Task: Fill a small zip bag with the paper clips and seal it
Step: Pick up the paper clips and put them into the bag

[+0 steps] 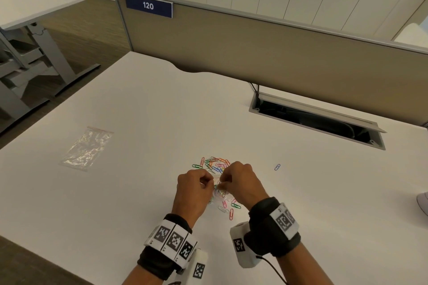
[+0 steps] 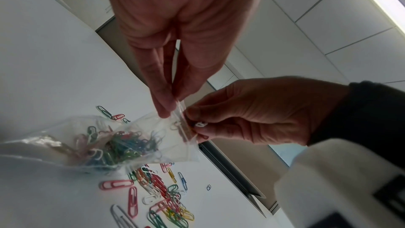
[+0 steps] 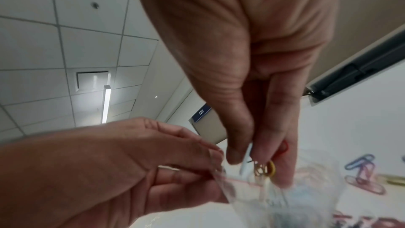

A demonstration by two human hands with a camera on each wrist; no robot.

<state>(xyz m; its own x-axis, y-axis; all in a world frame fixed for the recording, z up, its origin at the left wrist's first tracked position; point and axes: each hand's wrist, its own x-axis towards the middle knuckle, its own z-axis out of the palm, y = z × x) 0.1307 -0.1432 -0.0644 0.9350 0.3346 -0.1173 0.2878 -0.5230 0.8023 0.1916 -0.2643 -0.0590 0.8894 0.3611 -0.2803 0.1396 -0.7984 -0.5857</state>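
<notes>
A: Where is the zip bag (image 2: 122, 143)?

B: Between your hands, just above the white desk (image 1: 143, 109). Your left hand (image 1: 193, 188) pinches one lip of its mouth; your right hand (image 1: 240, 180) pinches a few paper clips (image 3: 264, 168) at the opening.

A: Orientation?

B: In the left wrist view the long axis runs from the mouth at 2 o'clock to the filled bottom at 8 o'clock, sagging with coloured clips.

A: The loose clips?

B: A pile (image 1: 214, 164) at 12 o'clock from your hands, more (image 1: 229, 209) at 6 o'clock, one blue clip (image 1: 277, 167) apart at 3 o'clock.

A: Surroundings?

B: A pack of spare bags (image 1: 86, 148) lies at 10 o'clock. A tan divider (image 1: 266, 53) labelled 120 backs the desk, with an open cable tray (image 1: 317, 120) at 1 o'clock
</notes>
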